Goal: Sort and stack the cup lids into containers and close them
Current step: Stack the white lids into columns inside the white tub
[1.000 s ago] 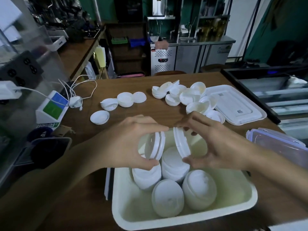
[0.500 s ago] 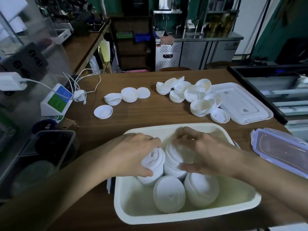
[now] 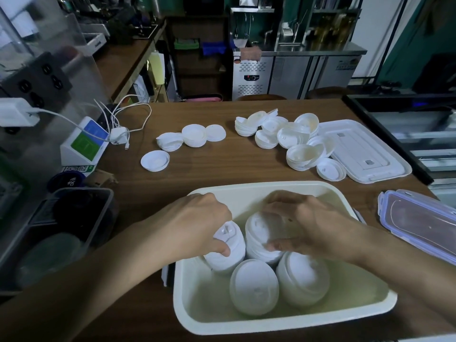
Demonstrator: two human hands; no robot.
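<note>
Both hands have dropped from above the tub down into it, and the lids they carried now sit on the two back stacks. The left back stack (image 3: 228, 250) and the right back stack (image 3: 262, 232) stand in the white tub (image 3: 283, 324), just behind two front stacks (image 3: 254, 287).

This looks like the stacking step: seating fresh lids squarely. The left hand (image 3: 197, 225) has its grip wrapped round the top of its stack, thumb low on the near side. The right hand (image 3: 318, 228) arches over its stack, fingers on the far edge and thumb on the near edge, pinching it.

Next, I'd say, both should let go cleanly so nothing tips, then reach for the loose lids (image 3: 283, 139), which lie well apart on the counter (image 3: 222, 169) beside the flat white cover (image 3: 365, 151).
</note>
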